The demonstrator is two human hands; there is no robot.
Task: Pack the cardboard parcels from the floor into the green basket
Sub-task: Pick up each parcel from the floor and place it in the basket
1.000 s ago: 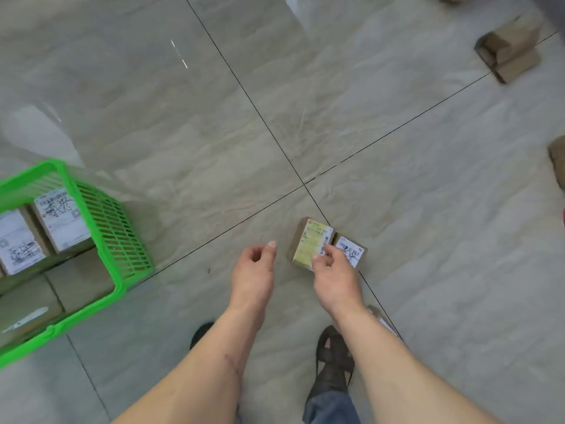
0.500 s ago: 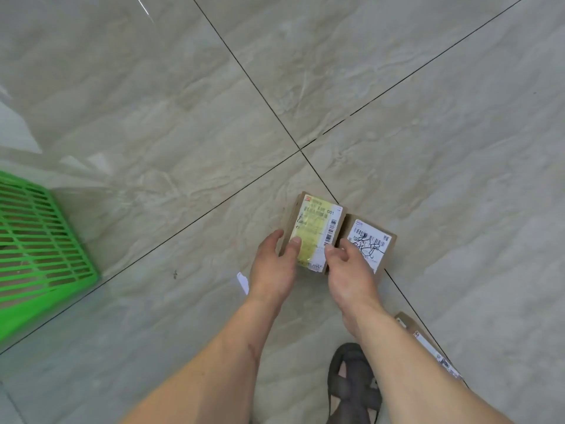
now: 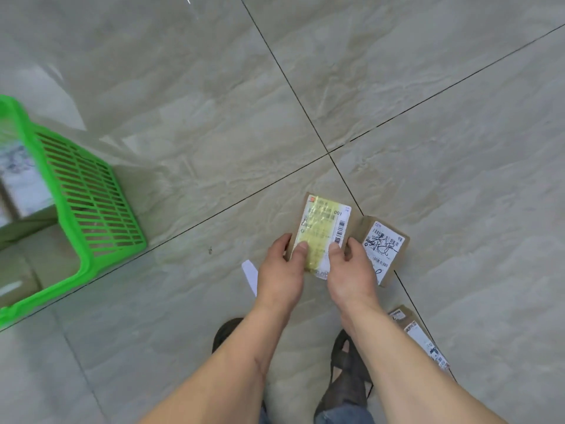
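A cardboard parcel with a yellow-taped label (image 3: 324, 228) is held between both my hands over the tiled floor. My left hand (image 3: 281, 275) grips its near left edge, thumb on the label. My right hand (image 3: 351, 270) grips its near right edge. A second parcel with a white scribbled label (image 3: 385, 247) lies on the floor just to its right. A third parcel (image 3: 423, 341) lies by my right forearm, partly hidden. The green basket (image 3: 88, 197) stands at the left edge with parcels inside.
My two feet in dark sandals (image 3: 348, 371) stand below my arms. A small white scrap of paper (image 3: 250, 272) lies on the floor left of my left hand. Grey floor tiles with dark joints fill the remaining view.
My left hand closed on the yellow-labelled parcel, joining my right hand. The parcel has drawn slightly away from the second parcel, and the basket has come further into view at the left.
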